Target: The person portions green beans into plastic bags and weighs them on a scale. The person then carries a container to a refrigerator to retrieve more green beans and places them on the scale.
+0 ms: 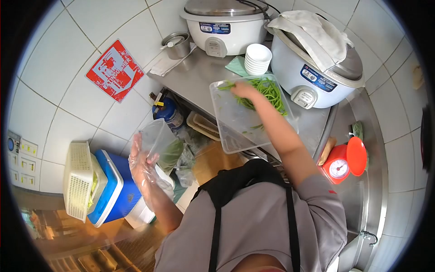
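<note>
My left hand [144,158], in a clear plastic glove, is wrapped round a clear plastic container [158,141], held tilted left of the counter. My right hand [243,90] looks bare and reaches into a shallow translucent tray [231,131] on the steel counter. Its fingers are closed at the left end of a pile of cut green beans [270,94]; what they pinch is too small to make out. A few loose pieces lie lower in the tray.
Two large rice cookers [226,34] [290,56] stand behind the tray, with stacked white bowls [257,59] between them. A red scale [337,167] is at the right. Below left are a blue gas cylinder [168,112], a blue cooler [118,186] and a cream basket [78,181].
</note>
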A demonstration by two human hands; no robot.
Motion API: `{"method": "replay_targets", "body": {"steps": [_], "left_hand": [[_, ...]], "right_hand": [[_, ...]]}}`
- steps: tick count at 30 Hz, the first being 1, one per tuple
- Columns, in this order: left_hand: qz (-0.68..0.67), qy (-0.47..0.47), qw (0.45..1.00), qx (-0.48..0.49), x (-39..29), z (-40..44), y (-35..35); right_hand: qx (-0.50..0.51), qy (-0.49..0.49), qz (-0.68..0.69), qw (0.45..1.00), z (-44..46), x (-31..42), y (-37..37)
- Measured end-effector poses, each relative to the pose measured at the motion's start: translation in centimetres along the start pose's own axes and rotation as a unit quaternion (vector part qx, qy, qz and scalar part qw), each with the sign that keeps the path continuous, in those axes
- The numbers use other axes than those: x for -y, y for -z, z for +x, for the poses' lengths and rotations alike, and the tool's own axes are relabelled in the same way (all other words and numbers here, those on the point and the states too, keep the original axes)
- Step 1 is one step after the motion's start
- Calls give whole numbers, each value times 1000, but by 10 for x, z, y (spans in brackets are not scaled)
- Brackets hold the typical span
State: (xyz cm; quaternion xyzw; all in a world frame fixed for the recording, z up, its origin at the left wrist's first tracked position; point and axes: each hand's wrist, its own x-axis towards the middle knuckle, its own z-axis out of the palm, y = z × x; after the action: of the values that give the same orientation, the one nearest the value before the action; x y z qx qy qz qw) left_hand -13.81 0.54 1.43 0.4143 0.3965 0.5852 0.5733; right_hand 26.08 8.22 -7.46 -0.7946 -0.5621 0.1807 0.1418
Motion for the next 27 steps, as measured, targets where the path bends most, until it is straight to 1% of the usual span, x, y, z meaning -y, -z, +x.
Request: {"method": "replay_targets", "body": {"steps": [1,3,5,6,9,10,12,13,15,16,19,21,22,24,27], "left_hand": [[-21,10,1000,-3,0,0,1],[-62,29,998,-8,-3,1,-2],[-42,30,999,6,-8,-3,-12],[-31,30,999,15,-10,-5,-16],[-44,20,998,38,-10,-5,-23],[-42,19,998,35,-11,-7,-27],[-40,17,999,28,-14,-11,-38],[-48,24,998,35,-15,-11,-41],[-60,37,996,47,-18,-10,-46],[-69,37,994,77,-21,-8,-49],[-77,38,984,158,-32,0,-70],[-61,41,975,208,-44,0,-98],[-61,40,973,217,-50,-1,-112],[-61,35,969,237,-56,0,-139],[-87,9,954,287,-48,12,-163]], "right_hand": [[-15,0,39,999,-5,-7,16],[37,15,159,987,-15,-28,52],[15,29,298,954,-25,-43,68],[69,-16,364,929,-31,-45,77],[65,-2,240,969,-25,-65,64],[129,-32,125,983,-22,-66,59],[107,1,-30,994,-23,-60,30],[96,16,-108,989,-28,-53,19],[25,-9,-198,980,-48,-36,-3],[-10,-20,-241,970,-54,-29,-8],[-1,-13,-263,965,-53,-26,-5],[10,-9,-274,962,-48,-31,-7],[15,-8,-279,960,-46,-35,-10],[-8,8,-269,963,-43,-43,-18],[-43,19,-222,974,-55,-46,-2]]}}
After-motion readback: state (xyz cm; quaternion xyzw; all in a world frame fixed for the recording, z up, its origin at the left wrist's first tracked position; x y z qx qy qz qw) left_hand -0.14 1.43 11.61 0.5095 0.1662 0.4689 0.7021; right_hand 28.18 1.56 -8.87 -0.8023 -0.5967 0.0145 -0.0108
